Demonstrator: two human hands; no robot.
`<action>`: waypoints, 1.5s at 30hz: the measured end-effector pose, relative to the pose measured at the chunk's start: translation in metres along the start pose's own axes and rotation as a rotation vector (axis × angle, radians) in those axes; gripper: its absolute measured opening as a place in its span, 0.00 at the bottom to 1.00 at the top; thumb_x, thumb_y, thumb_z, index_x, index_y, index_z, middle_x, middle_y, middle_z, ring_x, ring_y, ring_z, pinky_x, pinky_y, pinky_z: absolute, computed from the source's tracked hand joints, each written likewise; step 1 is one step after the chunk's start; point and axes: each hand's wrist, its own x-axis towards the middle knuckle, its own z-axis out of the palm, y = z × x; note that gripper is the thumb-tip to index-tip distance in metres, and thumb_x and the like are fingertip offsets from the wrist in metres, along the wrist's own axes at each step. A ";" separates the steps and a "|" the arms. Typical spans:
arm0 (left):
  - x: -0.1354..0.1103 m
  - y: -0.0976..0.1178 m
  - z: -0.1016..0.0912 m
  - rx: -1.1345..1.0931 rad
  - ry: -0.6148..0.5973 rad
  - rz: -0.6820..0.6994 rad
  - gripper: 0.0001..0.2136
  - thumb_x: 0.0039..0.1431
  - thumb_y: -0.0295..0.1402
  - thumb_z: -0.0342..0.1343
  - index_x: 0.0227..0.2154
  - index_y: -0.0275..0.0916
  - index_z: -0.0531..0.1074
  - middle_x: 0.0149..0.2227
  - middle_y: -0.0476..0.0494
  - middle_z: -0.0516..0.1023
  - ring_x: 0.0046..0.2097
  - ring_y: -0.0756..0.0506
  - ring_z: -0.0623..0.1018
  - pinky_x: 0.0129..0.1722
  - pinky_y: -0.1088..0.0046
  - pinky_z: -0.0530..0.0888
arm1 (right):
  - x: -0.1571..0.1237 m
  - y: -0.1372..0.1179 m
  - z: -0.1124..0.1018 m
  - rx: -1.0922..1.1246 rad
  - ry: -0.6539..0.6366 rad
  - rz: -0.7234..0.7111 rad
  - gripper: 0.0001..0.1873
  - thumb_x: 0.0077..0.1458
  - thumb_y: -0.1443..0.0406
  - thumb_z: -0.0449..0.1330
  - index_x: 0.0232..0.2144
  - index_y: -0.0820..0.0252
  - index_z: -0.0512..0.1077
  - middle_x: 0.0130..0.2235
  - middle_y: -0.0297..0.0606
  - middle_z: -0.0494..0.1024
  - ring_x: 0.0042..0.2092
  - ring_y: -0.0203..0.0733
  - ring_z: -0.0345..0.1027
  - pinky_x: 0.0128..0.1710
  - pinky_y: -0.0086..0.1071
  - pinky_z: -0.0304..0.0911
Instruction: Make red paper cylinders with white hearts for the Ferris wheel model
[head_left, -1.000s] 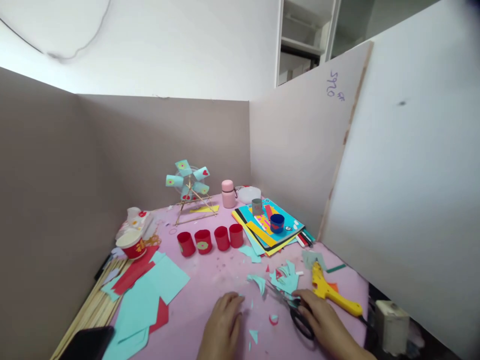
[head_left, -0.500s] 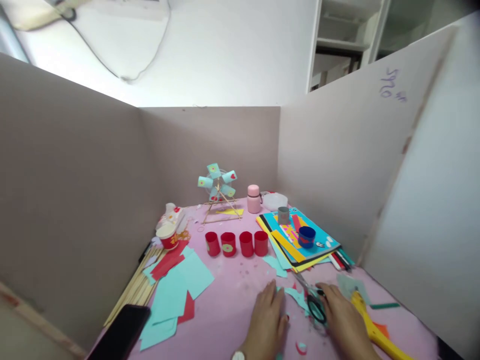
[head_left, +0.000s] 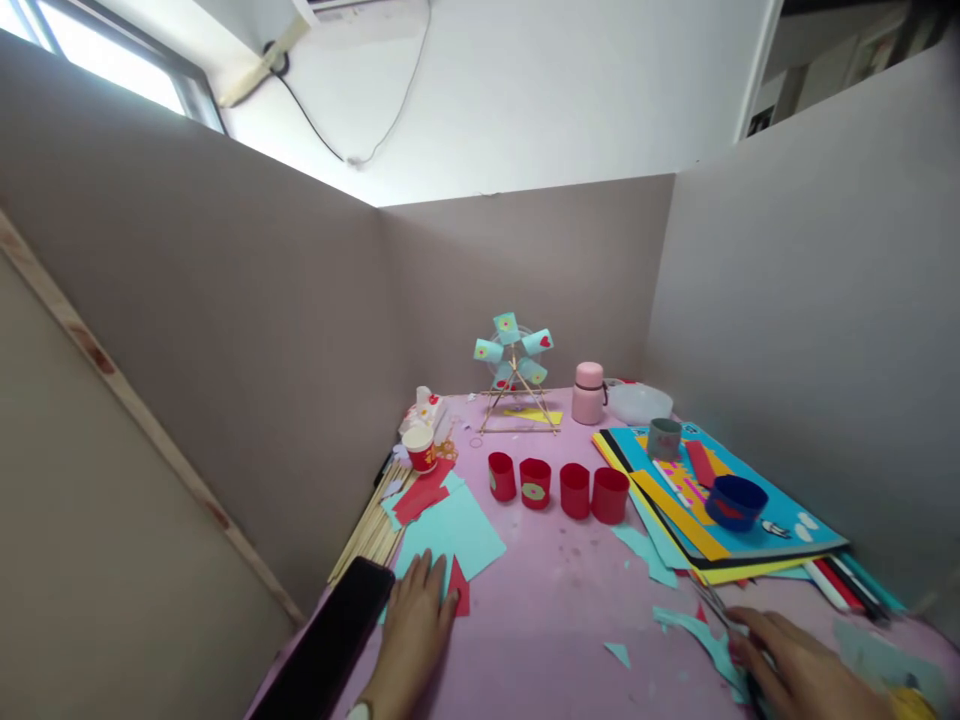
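Note:
My left hand (head_left: 415,628) lies flat with fingers spread on a teal paper sheet (head_left: 469,528), beside a red paper piece (head_left: 460,590) and a black phone (head_left: 330,640). My right hand (head_left: 806,675) is curled over a pair of scissors (head_left: 716,605) at the lower right, and the blades stick out from under the fingers. Teal paper scraps (head_left: 694,630) lie around the blades. Several red paper cups (head_left: 555,488) stand in a row mid-table.
A paper ferris-wheel model (head_left: 516,365), a pink bottle (head_left: 588,393) and a clear bowl (head_left: 637,402) stand at the back. A coloured paper stack (head_left: 780,515) bears a blue cup (head_left: 735,500) and a grey cup (head_left: 664,438). Wooden sticks (head_left: 371,525) lie left. Partition walls enclose the table.
The view has swung left. My left hand moved from the scraps near the scissors to the teal sheet by the phone. My right hand stays on the scissors.

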 end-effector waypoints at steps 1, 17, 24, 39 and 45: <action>0.000 -0.001 -0.002 0.008 -0.002 -0.011 0.21 0.61 0.32 0.44 0.54 0.30 0.66 0.58 0.26 0.67 0.60 0.31 0.64 0.56 0.52 0.63 | 0.004 -0.017 0.000 0.008 0.002 -0.020 0.23 0.55 0.56 0.46 0.40 0.57 0.76 0.44 0.46 0.80 0.45 0.51 0.74 0.42 0.38 0.69; -0.002 0.008 -0.021 -0.206 -0.082 0.077 0.20 0.53 0.35 0.55 0.49 0.31 0.71 0.55 0.29 0.71 0.57 0.32 0.68 0.56 0.53 0.61 | -0.009 -0.121 0.077 0.249 -0.024 -0.373 0.15 0.60 0.67 0.45 0.36 0.57 0.73 0.36 0.44 0.80 0.37 0.47 0.74 0.35 0.34 0.68; 0.003 0.001 -0.027 -0.516 0.077 -0.058 0.15 0.60 0.40 0.49 0.24 0.37 0.72 0.25 0.49 0.74 0.30 0.46 0.74 0.37 0.64 0.68 | -0.005 -0.120 0.072 0.389 -0.058 -0.337 0.15 0.60 0.65 0.46 0.35 0.57 0.73 0.35 0.42 0.80 0.37 0.46 0.75 0.36 0.34 0.68; -0.018 -0.008 -0.087 -1.182 0.101 -0.303 0.14 0.54 0.45 0.54 0.27 0.38 0.71 0.22 0.49 0.78 0.25 0.47 0.76 0.28 0.71 0.73 | -0.004 -0.126 0.055 0.835 -0.223 -0.141 0.16 0.58 0.55 0.51 0.30 0.59 0.73 0.31 0.41 0.77 0.35 0.48 0.70 0.37 0.36 0.62; -0.068 0.058 -0.047 -0.895 0.266 0.030 0.12 0.56 0.43 0.54 0.30 0.42 0.78 0.32 0.43 0.82 0.35 0.41 0.78 0.38 0.68 0.71 | -0.010 -0.140 0.057 1.289 -0.469 0.043 0.35 0.54 0.41 0.44 0.41 0.62 0.72 0.33 0.44 0.78 0.32 0.44 0.72 0.26 0.32 0.63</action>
